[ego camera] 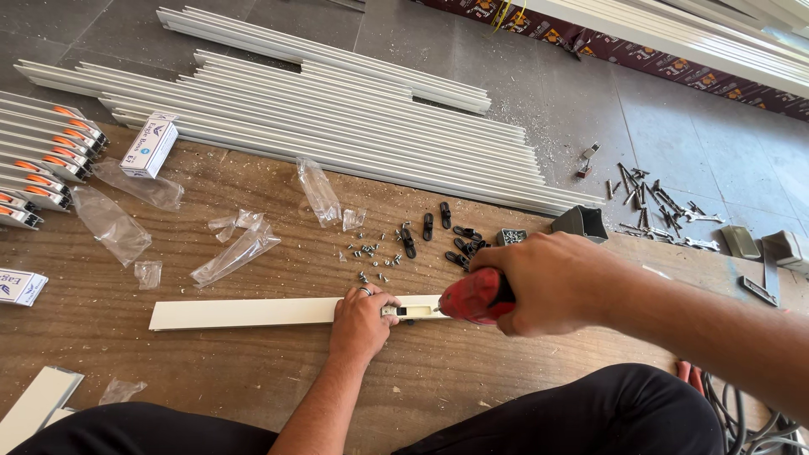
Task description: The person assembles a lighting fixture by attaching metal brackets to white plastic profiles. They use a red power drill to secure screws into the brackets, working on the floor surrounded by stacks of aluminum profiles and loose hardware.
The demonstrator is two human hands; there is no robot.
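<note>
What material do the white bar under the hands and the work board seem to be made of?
The white bar looks like painted or coated metal, probably aluminium: thin, straight, smooth matte surface. The work board looks like bare wood or plywood: brown with visible grain lines.

Long white profiles stacked across my desk. Empty plastic bags, small box, black clips, loose screws. More screws on floor.
</note>
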